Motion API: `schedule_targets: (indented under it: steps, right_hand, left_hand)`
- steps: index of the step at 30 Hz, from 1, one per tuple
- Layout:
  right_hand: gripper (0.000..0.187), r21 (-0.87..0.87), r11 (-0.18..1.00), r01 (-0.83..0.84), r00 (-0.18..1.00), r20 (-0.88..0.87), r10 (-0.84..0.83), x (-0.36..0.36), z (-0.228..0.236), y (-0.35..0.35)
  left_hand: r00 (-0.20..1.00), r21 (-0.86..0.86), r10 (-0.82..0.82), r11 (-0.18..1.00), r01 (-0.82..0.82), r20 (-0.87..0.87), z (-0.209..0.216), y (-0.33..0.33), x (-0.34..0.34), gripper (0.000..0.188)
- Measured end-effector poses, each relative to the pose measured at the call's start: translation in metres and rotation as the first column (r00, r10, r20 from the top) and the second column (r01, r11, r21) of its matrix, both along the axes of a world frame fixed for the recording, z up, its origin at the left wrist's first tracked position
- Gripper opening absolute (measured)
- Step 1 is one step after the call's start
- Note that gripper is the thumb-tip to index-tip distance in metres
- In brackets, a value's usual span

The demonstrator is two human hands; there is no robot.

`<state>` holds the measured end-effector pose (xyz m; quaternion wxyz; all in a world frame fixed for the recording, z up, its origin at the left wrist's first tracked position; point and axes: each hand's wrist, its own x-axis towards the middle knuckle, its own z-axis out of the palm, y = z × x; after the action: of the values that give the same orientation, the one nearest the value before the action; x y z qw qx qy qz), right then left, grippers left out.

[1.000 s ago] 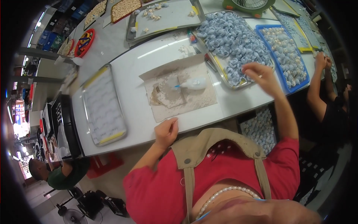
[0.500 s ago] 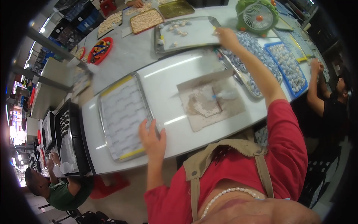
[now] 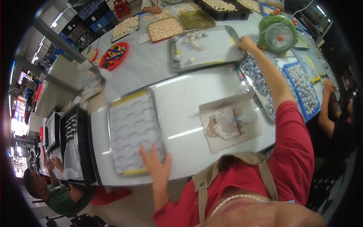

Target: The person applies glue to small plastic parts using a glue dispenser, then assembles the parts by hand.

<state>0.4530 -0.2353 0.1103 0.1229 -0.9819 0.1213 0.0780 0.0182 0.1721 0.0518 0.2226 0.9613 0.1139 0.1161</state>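
My left hand [image 3: 157, 163] is open, fingers spread, over the near right corner of a metal tray [image 3: 154, 109] lined with printed white paper and yellow strips. Farther away, my right hand [image 3: 246, 44] is closed at the right end of a second metal tray [image 3: 174, 56]; its fingertips are small and partly hidden, but appear to grip the rim. Several small white, blue-grey and tan pieces [image 3: 194, 39] lie in that tray's far left part. Beneath my right forearm is a tray of blue-grey shell-like pieces [image 3: 255, 72].
An open cardboard box [image 3: 210, 142] holding a clear plastic item stands at the table's front. A green fan [image 3: 279, 36], a blue tray [image 3: 302, 90], a red basket [image 3: 123, 58] and trays of tan pieces [image 3: 165, 29] surround the work area. Co-workers [image 3: 62, 196] sit at both sides.
The whole view has shifted, so things sit lower and farther right. My right hand stays at the far tray's right end; my left hand stays open over the near tray's corner.
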Motion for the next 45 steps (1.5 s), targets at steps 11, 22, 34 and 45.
schedule_targets:
  steps: [11,22,34,45]
  right_hand:
    - [0.046,0.196,0.945,-0.263,0.964,0.099,0.248,-0.010,-0.063,0.027]
    - [0.032,-0.251,0.854,-0.455,0.738,0.430,0.519,-0.075,-0.065,0.055]
    - [0.039,0.396,0.747,-0.535,0.843,0.304,0.443,-0.033,-0.065,0.160]
    - [0.040,0.494,0.539,-0.683,0.676,0.148,0.722,-0.024,-0.054,0.228]
  left_hand:
    - [0.928,0.193,-0.372,0.913,0.360,0.026,0.013,-0.019,0.166,0.063]
    - [0.878,0.026,-0.476,0.878,0.478,-0.054,0.009,-0.037,0.170,0.026]
    - [0.894,0.134,-0.092,0.990,0.036,0.438,-0.039,-0.001,0.318,0.036]
    - [0.959,-0.159,-0.094,0.977,0.140,0.267,-0.015,-0.012,0.328,0.027]
